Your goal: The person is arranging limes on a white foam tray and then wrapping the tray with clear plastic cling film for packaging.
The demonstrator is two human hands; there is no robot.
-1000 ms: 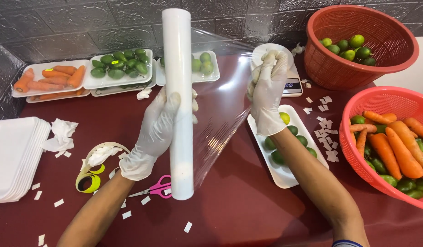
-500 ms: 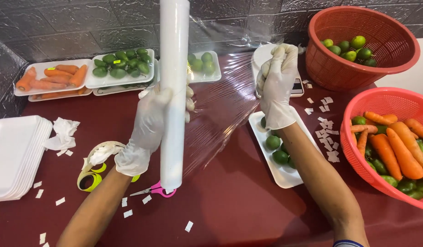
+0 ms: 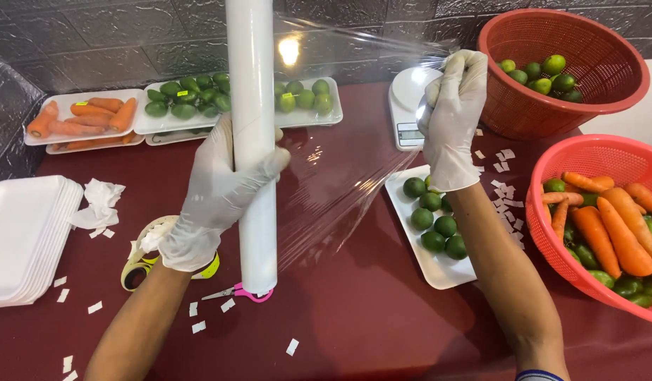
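My gloved left hand (image 3: 216,194) grips a tall white roll of cling film (image 3: 254,92), held upright above the dark red table. My gloved right hand (image 3: 453,116) pinches the free edge of the clear film sheet (image 3: 340,162), which stretches taut between roll and hand. Below the right hand lies a white foam tray of limes (image 3: 430,264), uncovered. Pink-handled scissors (image 3: 245,291) lie under the roll's lower end.
A red basket of limes (image 3: 594,99) sits back right, a red basket of carrots and limes (image 3: 544,233) at right. A white scale (image 3: 407,106) stands behind. Filled trays of carrots (image 3: 79,130) and limes (image 3: 171,123) sit at back, empty trays (image 3: 19,240) left, a tape roll (image 3: 139,264) nearby.
Both hands have lifted. The roll has risen and stands more upright, and the film is pulled out wider and tauter between the hands.
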